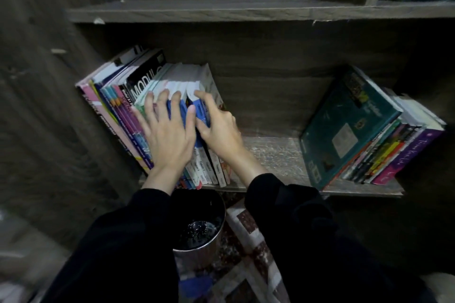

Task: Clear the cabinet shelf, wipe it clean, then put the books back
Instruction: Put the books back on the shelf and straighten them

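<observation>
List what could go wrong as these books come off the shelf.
1. The right hand pinches a book in the left row of books while the left hand rests on the spines. A slip could drop a book into the bucket of water just below.
2. The right row of books leans, fronted by the teal book. Jolting the shelf may topple it.

One wide-angle head-worn camera looks forward and steeply down from close range at the dark wood-grain cabinet shelf (270, 155), mid-frame; a shiny round metal bin (194, 257) shows below that shelf.
</observation>
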